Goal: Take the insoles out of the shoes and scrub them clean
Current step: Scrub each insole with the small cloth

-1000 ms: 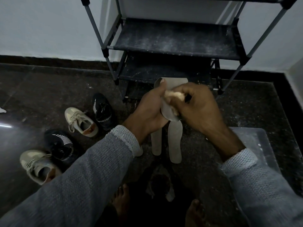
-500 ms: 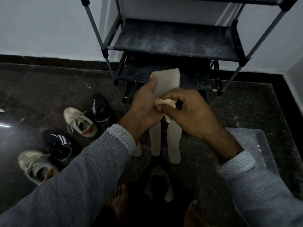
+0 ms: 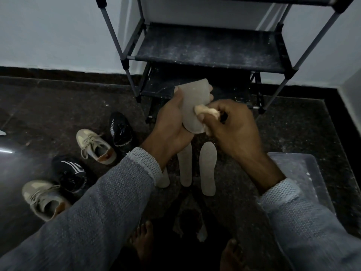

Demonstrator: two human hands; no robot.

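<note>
Left hand (image 3: 170,122) wraps held insole (image 3: 192,106), fingers curled round edge, above floor (image 3: 58,114). Right hand (image 3: 232,130) pinches pale cloth (image 3: 205,111) against it. Three insoles (image 3: 208,169) below, shoes (image 3: 95,146) left.

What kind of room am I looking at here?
Probably a home entryway or shoe corner: a metal-framed shoe rack stands against a pale wall, four shoes, like this beige sneaker, sit on the dark speckled stone floor, beside loose insoles.
</note>
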